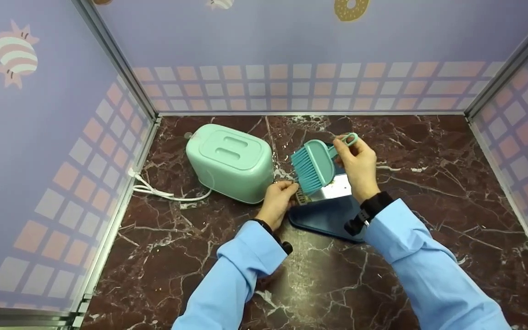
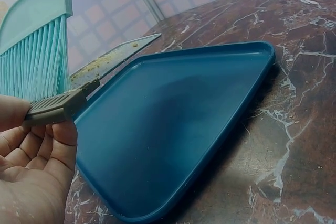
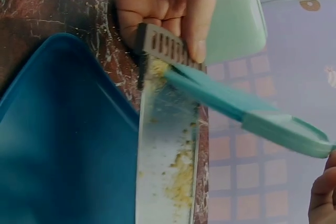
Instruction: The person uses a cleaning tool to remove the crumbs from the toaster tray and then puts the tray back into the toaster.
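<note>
My left hand (image 1: 277,204) pinches the slotted brown end (image 2: 58,109) of a toaster crumb tray (image 1: 338,189) between thumb and fingers. Yellow crumbs (image 3: 182,182) are scattered along the shiny metal of that crumb tray, with some gathered by the slotted end. My right hand (image 1: 359,165) grips the looped handle of a teal hand brush (image 1: 322,161). In the right wrist view, the bristles (image 3: 202,87) meet the crumb tray right beside the slotted end. Under and beside it lies a dark blue rimmed tray (image 2: 173,119), partly covered by the crumb tray and my right wrist.
A mint-green toaster (image 1: 234,160) stands left of my hands, its two slots covered. From it a white cord (image 1: 186,199) runs to the left wall. Small crumbs dot the marbled brown tabletop (image 1: 190,256). Patterned panels (image 1: 300,46) enclose the back and sides.
</note>
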The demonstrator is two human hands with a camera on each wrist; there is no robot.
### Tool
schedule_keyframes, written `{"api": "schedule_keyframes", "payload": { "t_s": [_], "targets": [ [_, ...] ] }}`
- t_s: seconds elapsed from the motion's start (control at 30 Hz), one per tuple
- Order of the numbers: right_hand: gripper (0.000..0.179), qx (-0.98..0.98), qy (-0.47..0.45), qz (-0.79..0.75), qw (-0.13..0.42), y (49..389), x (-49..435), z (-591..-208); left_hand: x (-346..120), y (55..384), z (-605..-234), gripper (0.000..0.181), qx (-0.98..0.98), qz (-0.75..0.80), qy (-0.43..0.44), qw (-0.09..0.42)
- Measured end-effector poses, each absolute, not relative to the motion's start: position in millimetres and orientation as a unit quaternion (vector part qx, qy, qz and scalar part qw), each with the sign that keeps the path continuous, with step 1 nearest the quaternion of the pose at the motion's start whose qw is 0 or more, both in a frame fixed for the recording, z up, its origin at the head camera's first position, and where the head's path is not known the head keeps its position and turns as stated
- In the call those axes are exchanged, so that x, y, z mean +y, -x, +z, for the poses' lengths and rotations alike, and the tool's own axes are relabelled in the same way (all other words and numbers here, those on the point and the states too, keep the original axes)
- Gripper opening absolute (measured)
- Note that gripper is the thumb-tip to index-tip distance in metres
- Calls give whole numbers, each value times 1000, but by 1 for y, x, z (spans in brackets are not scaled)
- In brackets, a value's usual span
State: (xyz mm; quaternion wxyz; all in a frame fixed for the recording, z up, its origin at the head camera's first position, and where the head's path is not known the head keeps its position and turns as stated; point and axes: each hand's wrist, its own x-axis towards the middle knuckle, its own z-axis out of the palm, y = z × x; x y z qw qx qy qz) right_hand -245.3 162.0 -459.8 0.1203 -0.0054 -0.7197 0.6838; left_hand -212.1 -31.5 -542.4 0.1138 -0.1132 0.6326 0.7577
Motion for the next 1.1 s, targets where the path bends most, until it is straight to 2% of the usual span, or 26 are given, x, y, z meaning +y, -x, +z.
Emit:
{"api": "schedule_keyframes", "payload": {
  "t_s": [0.27,0.47,1.1],
  "targets": [
    [38,-784,-44,611,101,244,162,-469,-34,212,-544,17,638,752,119,111],
    [33,-813,-61,569,110,246,163,-470,-36,212,-543,26,642,749,121,113],
    [35,-802,6,582,131,258,191,-477,-40,211,-542,14,645,748,105,113]
  ]
}}
